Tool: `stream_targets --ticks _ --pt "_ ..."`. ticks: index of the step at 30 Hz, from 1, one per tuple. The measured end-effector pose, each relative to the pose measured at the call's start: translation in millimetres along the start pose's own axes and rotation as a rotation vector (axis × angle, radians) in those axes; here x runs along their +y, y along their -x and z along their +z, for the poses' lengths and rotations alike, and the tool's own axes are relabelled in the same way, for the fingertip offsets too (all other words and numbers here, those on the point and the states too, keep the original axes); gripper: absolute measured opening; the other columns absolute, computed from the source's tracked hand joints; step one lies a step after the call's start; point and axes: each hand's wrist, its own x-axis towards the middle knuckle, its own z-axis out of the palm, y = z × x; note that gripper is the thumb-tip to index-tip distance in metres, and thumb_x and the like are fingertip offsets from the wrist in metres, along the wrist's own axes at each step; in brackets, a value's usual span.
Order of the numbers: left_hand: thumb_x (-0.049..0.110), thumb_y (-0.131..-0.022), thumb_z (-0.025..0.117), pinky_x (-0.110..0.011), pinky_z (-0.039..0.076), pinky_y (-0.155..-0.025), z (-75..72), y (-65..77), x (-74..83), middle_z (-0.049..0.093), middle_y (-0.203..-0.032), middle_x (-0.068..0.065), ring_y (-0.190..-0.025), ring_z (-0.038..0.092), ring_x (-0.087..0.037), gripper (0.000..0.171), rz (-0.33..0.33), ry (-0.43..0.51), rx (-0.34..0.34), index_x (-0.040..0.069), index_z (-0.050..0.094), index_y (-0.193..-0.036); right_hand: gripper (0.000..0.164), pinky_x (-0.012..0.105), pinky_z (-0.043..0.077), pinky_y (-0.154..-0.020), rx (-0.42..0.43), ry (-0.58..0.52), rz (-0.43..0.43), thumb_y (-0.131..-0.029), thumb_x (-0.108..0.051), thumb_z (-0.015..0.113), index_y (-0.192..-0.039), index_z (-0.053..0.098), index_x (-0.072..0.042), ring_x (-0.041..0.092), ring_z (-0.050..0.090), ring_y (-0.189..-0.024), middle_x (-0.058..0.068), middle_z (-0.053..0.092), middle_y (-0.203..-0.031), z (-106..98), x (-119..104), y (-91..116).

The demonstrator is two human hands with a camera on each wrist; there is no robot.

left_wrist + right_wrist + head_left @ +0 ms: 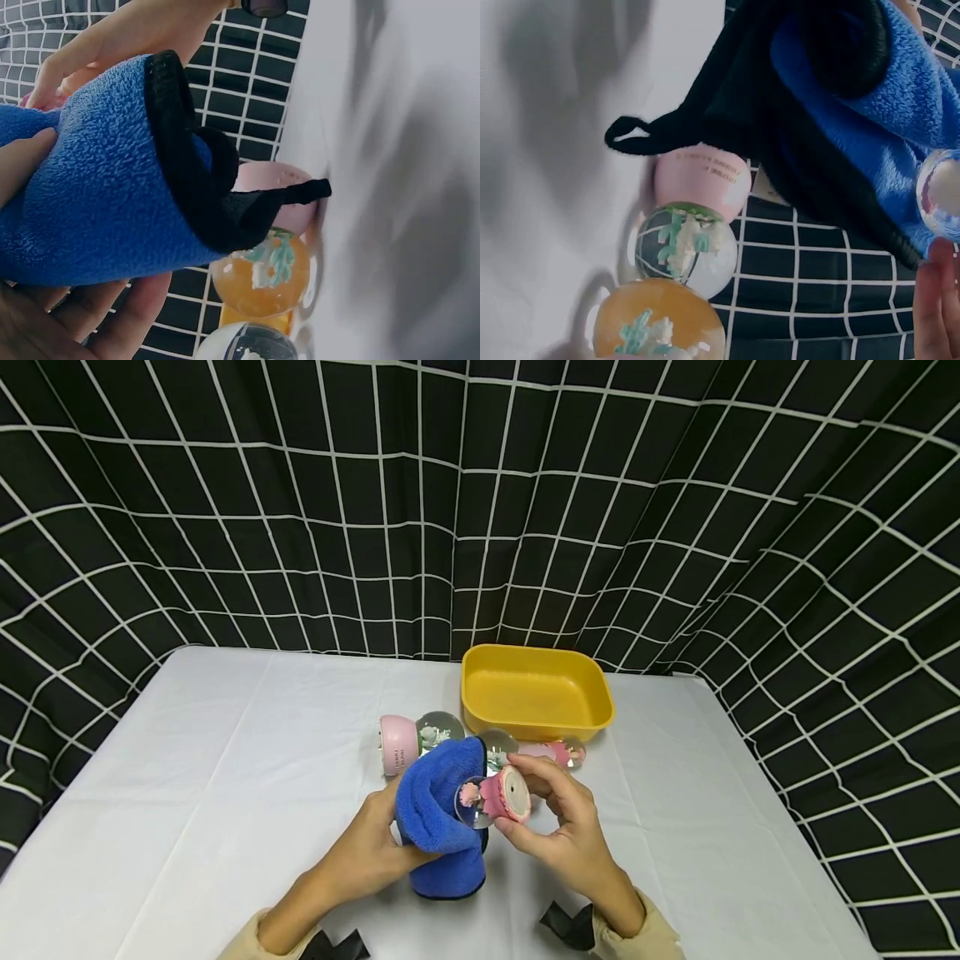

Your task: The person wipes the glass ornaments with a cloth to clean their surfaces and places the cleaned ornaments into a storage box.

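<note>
A blue towel (442, 797) with black edging is bunched in my left hand (371, 852), its thumb and fingers curled round the folds. My right hand (562, 814) pinches a small snow globe (500, 795) by its pink base, with the pale underside facing right. The little clear dome with a pink figure inside points left, right at the towel. In the right wrist view, a black loop (630, 136) hangs from the towel's edge. In the left wrist view, the towel (112, 180) hides most of the small globe.
Beyond the hands, a large snow globe with a pink base (399, 745) lies on its side. Beside it lie another clear globe (498, 743), partly hidden, and a small pink snow globe (573, 752). A yellow tray (536, 728) stands behind them on the white-covered table (225, 760).
</note>
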Motion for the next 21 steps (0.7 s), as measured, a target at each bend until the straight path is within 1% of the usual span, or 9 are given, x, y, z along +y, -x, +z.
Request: stream_targets --ticks 4,6,9,11,14,16,19,20,21 --pt "0.012 -0.08 0.083 -0.033 0.049 -0.104 3.7 0.8 -1.1 0.064 -0.131 -0.007 -0.12 0.061 -0.014 0.072 -0.016 0.008 -0.006 0.012 0.048 -0.143 0.067 0.019 0.053 -0.091 0.035 -0.057 0.034 -0.063 0.021 0.081 -0.121 0.049 0.017 0.005 0.066 -0.104 -0.003 0.066 -0.12 3.2 0.0 0.8" --pt "0.014 -0.08 0.083 -0.033 0.05 -0.103 5.0 0.9 -1.2 0.065 -0.131 -0.006 -0.119 0.061 -0.014 0.071 -0.026 0.004 -0.009 0.012 0.048 -0.142 0.066 0.019 0.053 -0.092 0.045 -0.075 0.049 -0.062 0.021 0.082 -0.119 0.049 0.017 0.006 0.066 -0.106 -0.005 0.065 -0.121 4.7 -0.4 1.2" --pt "0.017 -0.08 0.083 -0.034 0.051 -0.102 7.0 1.0 -1.1 0.065 -0.13 -0.005 -0.118 0.062 -0.013 0.071 -0.039 -0.004 -0.007 0.014 0.047 -0.141 0.06 0.019 0.052 -0.094 0.052 -0.066 0.061 -0.065 0.02 0.081 -0.118 0.052 0.015 0.006 0.066 -0.108 -0.004 0.066 -0.121 6.8 0.0 2.3" --pt "0.018 -0.081 0.083 -0.034 0.052 -0.1 8.1 0.9 -0.9 0.066 -0.129 -0.004 -0.116 0.063 -0.013 0.071 -0.056 0.005 -0.009 0.015 0.047 -0.141 0.058 0.02 0.052 -0.095 0.045 -0.04 0.071 -0.068 0.018 0.08 -0.12 0.054 0.013 0.006 0.065 -0.109 0.002 0.066 -0.121 8.4 0.6 3.1" --pt "0.018 -0.082 0.082 -0.033 0.054 -0.097 9.4 0.9 -1.0 0.066 -0.128 -0.004 -0.114 0.064 -0.012 0.067 -0.084 0.034 -0.02 0.016 0.047 -0.14 0.064 0.02 0.05 -0.097 0.001 0.014 0.12 -0.071 0.014 0.08 -0.129 0.054 0.007 0.006 0.062 -0.114 0.014 0.066 -0.125 10.7 0.6 4.4" --pt "0.017 -0.083 0.081 -0.033 0.055 -0.095 9.8 1.0 -1.3 0.066 -0.127 -0.004 -0.113 0.064 -0.012 0.065 -0.092 0.039 -0.027 0.016 0.048 -0.139 0.068 0.021 0.049 -0.1 -0.053 0.027 0.152 -0.074 0.012 0.079 -0.135 0.052 0.003 0.008 0.062 -0.116 0.02 0.064 -0.125 12.1 0.7 4.7" --pt "0.017 -0.084 0.08 -0.033 0.056 -0.091 10.2 1.2 -1.9 0.068 -0.124 -0.004 -0.111 0.065 -0.011 0.062 -0.083 0.022 -0.028 0.015 0.049 -0.138 0.071 0.021 0.048 -0.101 -0.122 0.035 0.192 -0.079 0.008 0.077 -0.142 0.046 0.0 0.009 0.062 -0.118 0.021 0.065 -0.125 13.5 0.7 4.3" --pt "0.017 -0.084 0.08 -0.033 0.056 -0.091 10.3 1.2 -2.1 0.069 -0.124 -0.004 -0.111 0.065 -0.011 0.062 -0.078 0.013 -0.025 0.014 0.049 -0.138 0.071 0.021 0.048 -0.101 -0.131 0.026 0.203 -0.079 0.008 0.077 -0.142 0.045 0.0 0.009 0.062 -0.119 0.021 0.066 -0.124 13.7 0.6 4.0" --pt "0.017 -0.084 0.08 -0.033 0.056 -0.09 10.4 1.2 -2.1 0.069 -0.124 -0.005 -0.11 0.066 -0.011 0.062 -0.075 0.009 -0.022 0.014 0.049 -0.138 0.069 0.021 0.048 -0.102 -0.135 0.011 0.201 -0.079 0.009 0.076 -0.14 0.044 0.003 0.01 0.063 -0.118 0.022 0.067 -0.123 13.6 0.6 3.6"
